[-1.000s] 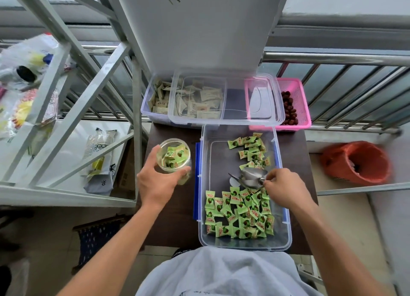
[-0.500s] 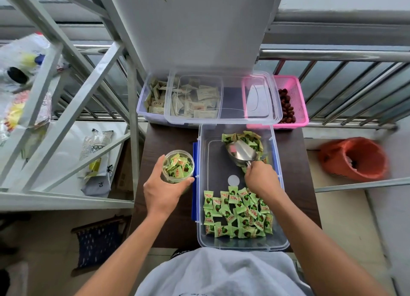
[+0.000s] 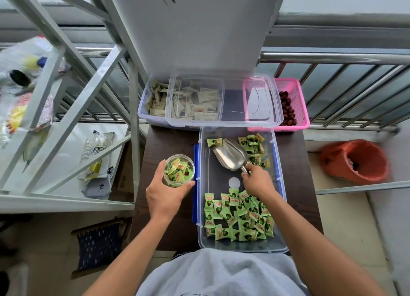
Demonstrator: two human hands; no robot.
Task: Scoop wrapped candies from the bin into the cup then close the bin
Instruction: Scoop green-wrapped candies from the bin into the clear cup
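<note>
Balcony-type spot, metal railing (image 3: pixel 343 58) behind, small dark brown table (image 3: pixel 168 224) in the middle. Clear plastic bin (image 3: pixel 200 184) sits on the table, uncovered. Green wrapped candies (image 3: pixel 239 215) are piled at its near end, with a smaller bunch in the far right corner and bare floor between. Metal scoop (image 3: pixel 230 155) lies in the far half, bowl empty, mouth pointing away. Right hand (image 3: pixel 258 181) is inside the bin, fingers curled round the scoop handle. Left hand (image 3: pixel 165 195) grips the clear cup (image 3: pixel 179 170) from the near side. The cup stands on the table just left of the bin, well filled with green candies. Clear lid (image 3: pixel 244 100) lies flat behind the bin, across a second bin (image 3: pixel 145 109) of beige sachets and a pink basket (image 3: pixel 292 95) of dark red fruit. Orange-lined bucket (image 3: pixel 355 160) on the floor at right, grey metal rack (image 3: pixel 66 73) at left.
</note>
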